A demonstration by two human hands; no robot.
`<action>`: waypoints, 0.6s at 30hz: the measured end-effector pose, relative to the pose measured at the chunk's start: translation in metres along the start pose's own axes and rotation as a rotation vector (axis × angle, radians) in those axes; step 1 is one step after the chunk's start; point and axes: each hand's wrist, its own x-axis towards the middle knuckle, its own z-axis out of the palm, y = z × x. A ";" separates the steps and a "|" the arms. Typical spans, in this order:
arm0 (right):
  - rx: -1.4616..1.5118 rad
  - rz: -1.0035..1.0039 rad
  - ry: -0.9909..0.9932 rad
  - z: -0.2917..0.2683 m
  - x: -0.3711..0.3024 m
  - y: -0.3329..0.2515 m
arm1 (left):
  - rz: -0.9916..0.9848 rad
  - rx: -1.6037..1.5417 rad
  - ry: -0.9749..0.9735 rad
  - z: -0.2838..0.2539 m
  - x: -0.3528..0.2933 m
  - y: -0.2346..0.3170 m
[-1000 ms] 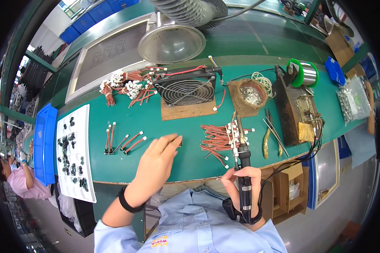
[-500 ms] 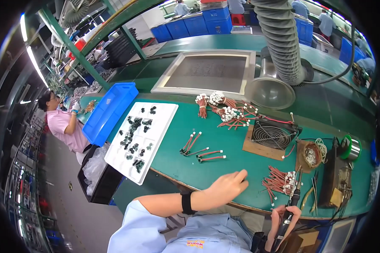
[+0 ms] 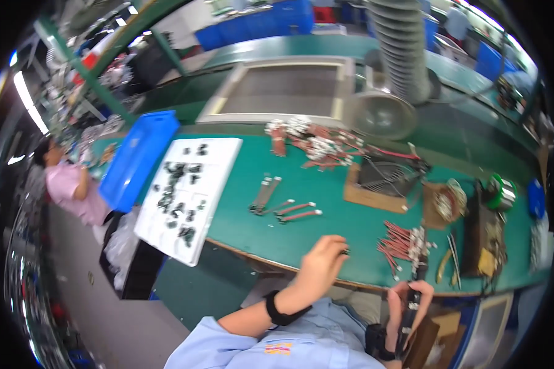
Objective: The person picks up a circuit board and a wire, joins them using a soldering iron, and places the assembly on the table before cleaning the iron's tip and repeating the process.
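Note:
Over the front edge of the green bench (image 3: 258, 237), my left hand (image 3: 322, 264) is closed, fingertips pinched on a small dark part (image 3: 346, 251) that is mostly hidden. My right hand (image 3: 394, 310) is wrapped round the black handle of a soldering iron (image 3: 410, 307), which points up toward a bundle of red wires with white connectors (image 3: 397, 241). Left of my hands lie several small boards with wires attached (image 3: 298, 214). Farther left, a white tray (image 3: 218, 178) holds several small dark green boards (image 3: 175, 178).
A blue bin (image 3: 138, 163) stands beyond the tray. More wire bundles (image 3: 317, 144) lie at the back, near a small fan (image 3: 385, 175). At right are a solder spool (image 3: 501, 192), tweezers (image 3: 454, 261) and a ribbed duct (image 3: 400, 55). A person in pink (image 3: 74, 187) works at far left.
The whole view has shifted, so the bench things sit farther left and higher, with blur. A dark part now shows at my left fingertips. My right hand keeps its hold on the soldering iron.

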 end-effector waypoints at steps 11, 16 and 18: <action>0.242 0.046 -0.181 0.015 0.018 -0.027 | -0.285 -0.734 -0.461 -0.040 0.008 0.039; 0.207 -0.050 -0.279 0.025 0.017 -0.026 | -0.533 -1.048 -0.568 -0.038 0.008 0.044; 0.177 -0.082 -0.303 0.028 0.016 -0.027 | -0.571 -1.224 -0.566 -0.036 0.003 0.041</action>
